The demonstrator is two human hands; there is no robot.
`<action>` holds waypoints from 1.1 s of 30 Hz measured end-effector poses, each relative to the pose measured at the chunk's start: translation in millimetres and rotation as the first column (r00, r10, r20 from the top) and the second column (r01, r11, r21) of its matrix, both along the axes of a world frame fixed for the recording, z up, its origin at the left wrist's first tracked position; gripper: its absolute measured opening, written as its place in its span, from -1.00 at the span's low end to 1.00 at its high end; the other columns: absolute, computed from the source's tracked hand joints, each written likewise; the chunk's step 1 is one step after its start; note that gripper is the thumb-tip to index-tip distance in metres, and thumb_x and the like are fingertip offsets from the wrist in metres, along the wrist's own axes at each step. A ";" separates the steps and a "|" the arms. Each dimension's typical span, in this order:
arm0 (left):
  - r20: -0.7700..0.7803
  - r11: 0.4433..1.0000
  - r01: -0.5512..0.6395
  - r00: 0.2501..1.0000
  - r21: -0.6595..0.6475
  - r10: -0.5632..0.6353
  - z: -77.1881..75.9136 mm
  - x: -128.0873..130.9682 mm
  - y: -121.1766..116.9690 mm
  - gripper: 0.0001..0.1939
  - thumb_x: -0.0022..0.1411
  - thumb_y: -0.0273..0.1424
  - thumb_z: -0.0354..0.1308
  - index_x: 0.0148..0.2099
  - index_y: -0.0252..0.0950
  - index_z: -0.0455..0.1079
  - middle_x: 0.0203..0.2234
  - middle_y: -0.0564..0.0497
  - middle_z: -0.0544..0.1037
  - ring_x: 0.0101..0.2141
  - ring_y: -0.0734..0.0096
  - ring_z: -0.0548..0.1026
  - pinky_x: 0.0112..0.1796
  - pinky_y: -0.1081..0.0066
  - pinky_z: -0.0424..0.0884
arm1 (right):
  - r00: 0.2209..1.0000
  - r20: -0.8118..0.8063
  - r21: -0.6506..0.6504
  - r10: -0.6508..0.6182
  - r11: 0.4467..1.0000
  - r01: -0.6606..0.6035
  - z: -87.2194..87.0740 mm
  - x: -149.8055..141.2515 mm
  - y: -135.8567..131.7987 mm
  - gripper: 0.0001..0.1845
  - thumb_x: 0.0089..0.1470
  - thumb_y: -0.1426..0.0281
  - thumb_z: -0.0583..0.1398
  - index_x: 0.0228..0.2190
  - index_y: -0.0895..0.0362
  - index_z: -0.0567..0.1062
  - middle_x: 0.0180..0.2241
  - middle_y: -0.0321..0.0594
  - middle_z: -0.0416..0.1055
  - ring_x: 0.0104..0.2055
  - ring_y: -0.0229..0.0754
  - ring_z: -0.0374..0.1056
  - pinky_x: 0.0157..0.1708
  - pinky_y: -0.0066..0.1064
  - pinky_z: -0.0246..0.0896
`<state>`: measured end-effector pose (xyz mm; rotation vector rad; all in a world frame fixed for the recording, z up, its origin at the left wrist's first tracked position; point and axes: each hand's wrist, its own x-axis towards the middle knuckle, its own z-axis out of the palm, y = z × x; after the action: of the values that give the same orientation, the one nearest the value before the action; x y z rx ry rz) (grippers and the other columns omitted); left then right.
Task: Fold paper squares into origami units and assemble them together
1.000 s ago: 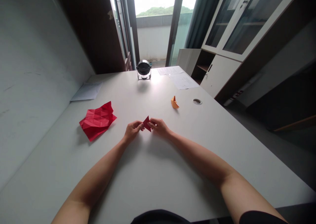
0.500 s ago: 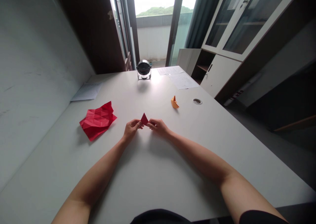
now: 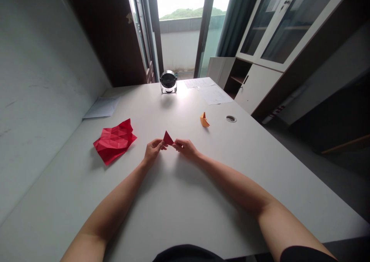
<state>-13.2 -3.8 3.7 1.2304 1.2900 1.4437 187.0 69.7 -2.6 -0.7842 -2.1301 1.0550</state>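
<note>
A small red folded paper triangle [image 3: 167,138] stands point-up between my two hands over the middle of the white table [image 3: 179,200]. My left hand [image 3: 153,151] pinches its left lower corner with thumb and fingers closed. My right hand [image 3: 185,148] pinches its right lower corner in the same way. A larger crumpled, creased red paper sheet [image 3: 114,140] lies flat on the table to the left of my left hand.
A small orange folded paper piece [image 3: 204,120] sits to the right, near a round cable hole [image 3: 231,118]. A small desk fan [image 3: 168,81] stands at the far edge. White sheets [image 3: 101,106] lie far left and papers [image 3: 214,94] far right. A wall runs along the left.
The red triangle has turned from lying tilted between my fingers to standing point-up, and moved slightly up and left. Both hands stayed in place.
</note>
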 end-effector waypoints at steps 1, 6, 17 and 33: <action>0.003 1.000 0.001 1.000 0.001 -0.001 -0.1 0.1 0.0 -0.56 0.19 -0.03 0.27 -0.17 -0.35 0.52 -0.41 -0.09 0.63 -0.44 0.32 0.56 -0.32 0.32 0.44 | 1.000 0.004 0.005 -0.003 1.000 0.003 -0.7 0.0 0.3 -0.55 0.22 0.05 0.13 -0.52 0.14 0.36 -0.58 -0.33 0.29 -0.53 -0.31 0.07 -0.47 -0.46 -0.02; 0.036 1.000 0.008 0.999 0.004 -0.008 -3.8 -0.9 1.0 -0.59 0.21 -0.07 0.28 -0.16 -0.36 0.52 -0.41 -0.09 0.62 -0.44 0.34 0.55 -0.32 0.35 0.42 | 1.000 0.008 0.041 0.008 0.999 -0.008 -3.5 -0.3 2.2 -0.51 0.24 0.04 0.11 -0.54 0.14 0.31 -0.58 -0.37 0.23 -0.53 -0.33 0.03 -0.48 -0.46 -0.08; 0.036 0.993 0.117 0.992 0.010 -0.117 -5.5 0.6 1.6 -0.65 0.21 -0.16 0.30 -0.15 -0.36 0.54 -0.41 -0.09 0.61 -0.39 0.31 0.55 -0.28 0.28 0.47 | 0.992 -0.114 -0.108 0.055 0.992 -0.067 5.3 1.8 -1.6 -0.54 0.29 0.10 0.06 -0.51 0.15 0.37 -0.56 -0.33 0.33 -0.51 -0.30 0.18 -0.44 -0.47 0.05; 0.013 0.988 0.152 0.988 -0.009 -0.152 -8.7 -0.2 1.4 -0.73 0.24 -0.23 0.25 -0.15 -0.36 0.52 -0.41 -0.08 0.62 -0.40 0.31 0.55 -0.26 0.26 0.49 | 0.990 -0.138 -0.116 -0.018 0.993 0.002 -7.5 -1.1 5.5 -0.81 0.11 0.33 0.13 -0.30 0.14 0.50 -0.50 -0.35 0.38 -0.48 -0.29 0.20 -0.42 -0.47 0.10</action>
<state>-13.3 -2.4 -5.0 1.2829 1.1677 1.3328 185.9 75.1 -10.1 -0.7511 -1.9601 1.2010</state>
